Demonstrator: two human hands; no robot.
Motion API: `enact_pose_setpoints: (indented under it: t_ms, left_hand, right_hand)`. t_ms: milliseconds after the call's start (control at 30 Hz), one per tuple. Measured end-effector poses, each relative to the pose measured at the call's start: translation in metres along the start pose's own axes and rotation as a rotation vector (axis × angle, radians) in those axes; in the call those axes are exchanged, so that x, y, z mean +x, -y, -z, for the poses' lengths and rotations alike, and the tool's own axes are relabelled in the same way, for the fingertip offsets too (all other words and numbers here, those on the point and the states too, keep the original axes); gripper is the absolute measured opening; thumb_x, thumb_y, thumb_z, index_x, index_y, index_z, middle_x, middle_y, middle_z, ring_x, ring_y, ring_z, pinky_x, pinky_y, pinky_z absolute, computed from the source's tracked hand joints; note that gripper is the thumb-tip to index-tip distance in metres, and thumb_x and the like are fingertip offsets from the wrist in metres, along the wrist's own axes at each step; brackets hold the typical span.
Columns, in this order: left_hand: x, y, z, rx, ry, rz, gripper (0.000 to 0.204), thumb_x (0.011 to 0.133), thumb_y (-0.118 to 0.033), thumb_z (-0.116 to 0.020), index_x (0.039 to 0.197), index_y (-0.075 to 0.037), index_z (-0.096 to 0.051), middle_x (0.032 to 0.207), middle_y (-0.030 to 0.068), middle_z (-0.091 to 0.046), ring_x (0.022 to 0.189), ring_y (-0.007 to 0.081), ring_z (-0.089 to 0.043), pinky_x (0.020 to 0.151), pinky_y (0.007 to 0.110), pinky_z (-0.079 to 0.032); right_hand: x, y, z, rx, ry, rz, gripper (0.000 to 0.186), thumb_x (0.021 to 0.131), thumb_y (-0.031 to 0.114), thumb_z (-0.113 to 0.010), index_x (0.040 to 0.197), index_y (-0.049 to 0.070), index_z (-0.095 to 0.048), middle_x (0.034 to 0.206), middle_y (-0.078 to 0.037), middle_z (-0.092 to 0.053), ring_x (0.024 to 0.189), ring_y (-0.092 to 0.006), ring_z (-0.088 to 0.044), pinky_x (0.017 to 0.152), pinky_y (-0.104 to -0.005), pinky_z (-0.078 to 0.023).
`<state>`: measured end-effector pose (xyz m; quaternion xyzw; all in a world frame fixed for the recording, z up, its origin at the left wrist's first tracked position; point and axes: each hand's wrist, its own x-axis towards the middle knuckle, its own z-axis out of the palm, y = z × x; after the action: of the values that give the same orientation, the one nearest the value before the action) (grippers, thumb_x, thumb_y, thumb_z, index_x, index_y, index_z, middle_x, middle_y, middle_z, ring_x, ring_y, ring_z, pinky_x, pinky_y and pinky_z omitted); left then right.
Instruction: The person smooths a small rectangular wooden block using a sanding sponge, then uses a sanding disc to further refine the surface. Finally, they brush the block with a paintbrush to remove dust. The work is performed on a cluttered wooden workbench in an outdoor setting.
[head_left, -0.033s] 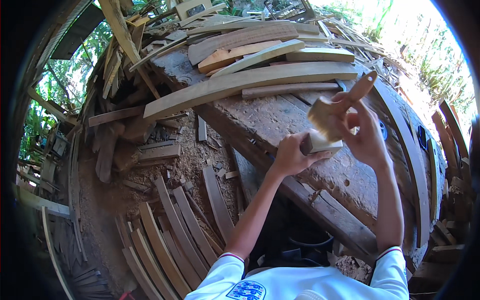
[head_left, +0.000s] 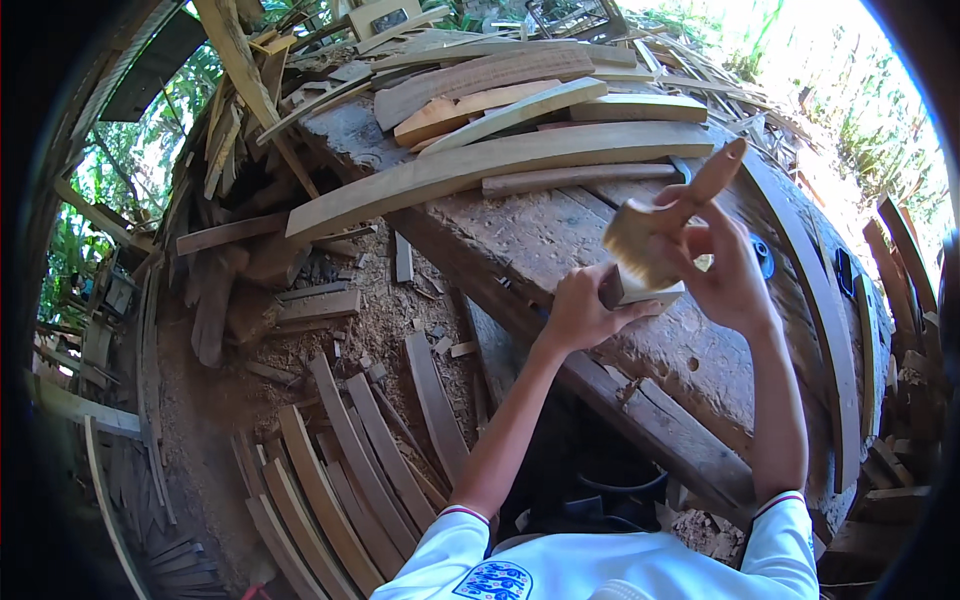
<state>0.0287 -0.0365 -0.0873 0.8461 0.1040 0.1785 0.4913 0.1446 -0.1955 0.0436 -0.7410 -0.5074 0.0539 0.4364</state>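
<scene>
My right hand [head_left: 722, 272] grips a wide paintbrush [head_left: 716, 172] with a wooden handle that points up and away. The pale bristles hang toward the left, just above a small block [head_left: 640, 288]. That block has a pale top and a brown end, and my left hand [head_left: 584, 314] is closed around its near left side. Both hands are over the thick, worn wooden workbench [head_left: 520, 235]. Whether the bristle tips touch the block's top cannot be made out.
Several curved planks, including a long pale plank [head_left: 470, 172], lie across the back of the bench. A long dark board [head_left: 815, 290] runs along its right side. A blue round object [head_left: 764, 258] sits behind my right hand. Wood strips [head_left: 330, 490] and shavings cover the ground at left.
The brush in my right hand has shifted slightly left, with its bristles now further over the block. My left hand and the block have stayed nearly in place.
</scene>
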Motion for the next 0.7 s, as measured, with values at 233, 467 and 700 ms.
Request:
enact_pose_setpoints:
  t_ms: [233,467,700]
  left_hand:
    - [0.004,0.004,-0.008,-0.073,-0.061,-0.205,0.056,0.081,-0.038,-0.095,0.121,-0.003,-0.075,0.097,0.0127,-0.082,0.090,0.0168,-0.080,0.079,0.033,-0.063]
    - [0.000,0.014,-0.011,-0.208,-0.090,-0.137,0.057,0.077,-0.052,-0.093,0.110,-0.007,-0.078,0.095,0.0144,-0.081,0.085,0.0306,-0.080,0.078,0.041,-0.063]
    - [0.004,0.003,-0.015,-0.234,-0.094,-0.148,0.059,0.075,-0.052,-0.094,0.109,-0.007,-0.078,0.092,0.0129,-0.081,0.083,0.0290,-0.080,0.078,0.041,-0.062]
  right_hand:
    - [0.012,-0.034,0.016,-0.335,-0.061,-0.014,0.035,0.097,0.008,-0.073,0.132,0.009,-0.068,0.118,-0.007,-0.076,0.092,-0.0212,-0.075,0.076,-0.0368,-0.062]
    - [0.010,-0.008,0.004,0.233,0.070,-0.025,0.039,0.097,0.006,-0.075,0.135,0.001,-0.066,0.120,-0.008,-0.072,0.095,-0.0164,-0.073,0.079,-0.0320,-0.064]
    - [0.009,-0.023,0.023,-0.170,-0.066,-0.049,0.031,0.089,0.000,-0.076,0.120,0.006,-0.074,0.102,-0.010,-0.075,0.080,-0.0162,-0.071,0.068,-0.0334,-0.061]
